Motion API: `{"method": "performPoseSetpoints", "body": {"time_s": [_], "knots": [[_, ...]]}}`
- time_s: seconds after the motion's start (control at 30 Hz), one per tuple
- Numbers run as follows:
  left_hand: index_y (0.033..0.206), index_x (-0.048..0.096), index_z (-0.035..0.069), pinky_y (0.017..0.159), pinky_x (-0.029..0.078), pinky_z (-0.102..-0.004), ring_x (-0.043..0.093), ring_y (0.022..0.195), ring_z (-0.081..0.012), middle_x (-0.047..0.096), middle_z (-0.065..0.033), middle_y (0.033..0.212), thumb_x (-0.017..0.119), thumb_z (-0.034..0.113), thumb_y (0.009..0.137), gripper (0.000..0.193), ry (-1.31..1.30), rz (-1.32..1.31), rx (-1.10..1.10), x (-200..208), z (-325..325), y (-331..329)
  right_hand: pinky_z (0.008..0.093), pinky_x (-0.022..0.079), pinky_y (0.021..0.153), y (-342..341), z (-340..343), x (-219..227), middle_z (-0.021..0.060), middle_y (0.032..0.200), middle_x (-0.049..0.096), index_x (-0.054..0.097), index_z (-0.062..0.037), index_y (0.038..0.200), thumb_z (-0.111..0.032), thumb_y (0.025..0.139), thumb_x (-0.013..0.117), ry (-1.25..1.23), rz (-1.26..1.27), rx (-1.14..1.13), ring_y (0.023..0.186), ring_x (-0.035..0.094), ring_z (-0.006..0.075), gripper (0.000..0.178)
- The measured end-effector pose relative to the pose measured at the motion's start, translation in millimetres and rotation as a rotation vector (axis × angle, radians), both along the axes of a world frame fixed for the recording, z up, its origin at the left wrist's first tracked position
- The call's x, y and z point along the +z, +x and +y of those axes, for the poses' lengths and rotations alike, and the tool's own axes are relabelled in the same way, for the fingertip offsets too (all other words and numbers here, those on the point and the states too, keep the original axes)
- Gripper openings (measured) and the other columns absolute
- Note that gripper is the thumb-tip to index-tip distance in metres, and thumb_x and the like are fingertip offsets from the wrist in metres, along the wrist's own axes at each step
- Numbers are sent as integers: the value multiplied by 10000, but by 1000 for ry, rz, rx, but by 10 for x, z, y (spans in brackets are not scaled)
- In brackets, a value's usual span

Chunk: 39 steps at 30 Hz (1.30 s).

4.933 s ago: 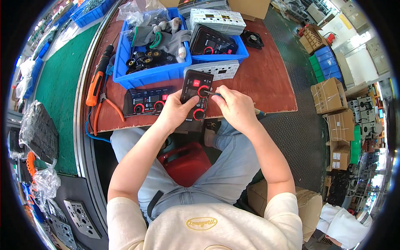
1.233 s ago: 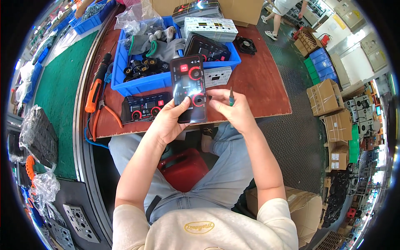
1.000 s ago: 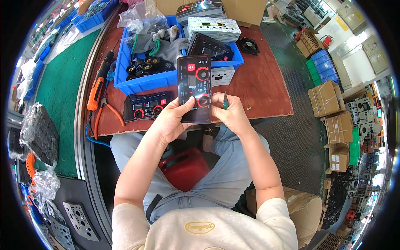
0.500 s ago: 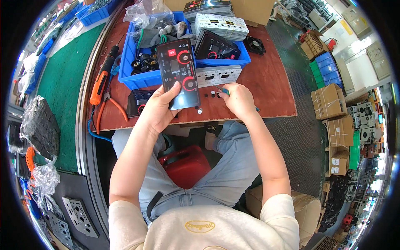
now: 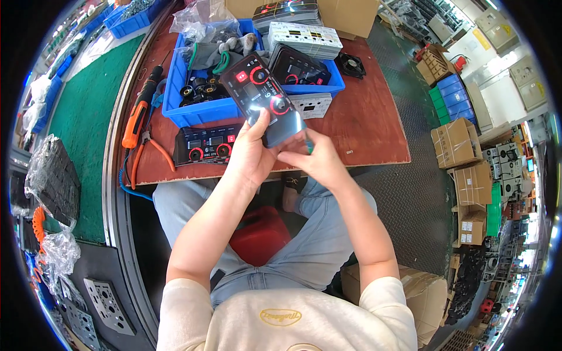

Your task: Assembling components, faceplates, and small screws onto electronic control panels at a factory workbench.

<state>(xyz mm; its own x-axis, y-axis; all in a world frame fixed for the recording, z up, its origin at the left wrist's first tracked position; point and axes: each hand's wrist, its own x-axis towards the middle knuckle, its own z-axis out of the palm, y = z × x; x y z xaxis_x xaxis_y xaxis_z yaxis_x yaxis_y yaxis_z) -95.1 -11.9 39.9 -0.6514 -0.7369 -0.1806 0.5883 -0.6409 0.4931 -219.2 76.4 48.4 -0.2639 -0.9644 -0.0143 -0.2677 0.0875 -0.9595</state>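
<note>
A black front panel (image 5: 249, 85) with red dial rings is tilted over the table's near part, its upper end leaning left. My left hand (image 5: 252, 155) grips its lower end, thumb across the face. My right hand (image 5: 324, 162) is closed at the panel's lower right corner, around a slim teal-handled tool (image 5: 309, 146). Its tip is hidden, and I cannot tell whether it touches the panel. Another black panel (image 5: 206, 144) lies left of my left hand. Behind the held panel stands a white perforated board (image 5: 314, 106).
A blue bin (image 5: 202, 113) holds black knobs, gloves (image 5: 234, 45) and more panels. Banded white boards (image 5: 304, 40) are stacked at its back right, near a black fan (image 5: 350, 65). An orange electric screwdriver (image 5: 136, 123) and orange-handled pliers (image 5: 153, 153) lie left.
The held panel has swung, its lower end moving right and its upper end leaning left. My right hand has come down and left to its lower corner. The panel on the table shows more fully.
</note>
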Motion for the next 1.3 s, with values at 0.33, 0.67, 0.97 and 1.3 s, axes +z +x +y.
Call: {"method": "performPoseSetpoints", "body": {"time_s": [0.33,0.67,0.97,1.3], "knots": [[1258,455,62,1031,425,-490,554,1121,-322,561,-115,1192,585,244,934,393,33,296,-13,-76,-49,-9,194,322,439,-79,-51,-42,13,734,589,600,-27,942,-112,846,686,118,-547,50,503,436,19,154],[1171,550,-9,888,443,-275,548,951,-92,628,-30,1007,640,36,849,338,-959,-898,-615,298,-900,1143,285,450,652,-473,-15,-92,68,709,627,656,-3,887,-141,829,658,113,248,-108,680,577,120,150],[1152,549,5,894,453,-329,593,996,-205,627,-115,1058,714,10,745,440,-1271,-1260,-795,201,-1247,1229,306,439,600,-410,-117,-79,74,699,618,664,-27,914,-140,840,658,142,352,-101,622,559,126,135],[1254,542,49,954,435,-407,556,1087,-330,580,-143,1161,748,117,693,602,-1950,-1533,-264,126,-857,1309,425,506,732,-97,-152,-221,173,915,659,672,-18,954,-190,831,653,-22,613,-61,861,634,367,212]]}}
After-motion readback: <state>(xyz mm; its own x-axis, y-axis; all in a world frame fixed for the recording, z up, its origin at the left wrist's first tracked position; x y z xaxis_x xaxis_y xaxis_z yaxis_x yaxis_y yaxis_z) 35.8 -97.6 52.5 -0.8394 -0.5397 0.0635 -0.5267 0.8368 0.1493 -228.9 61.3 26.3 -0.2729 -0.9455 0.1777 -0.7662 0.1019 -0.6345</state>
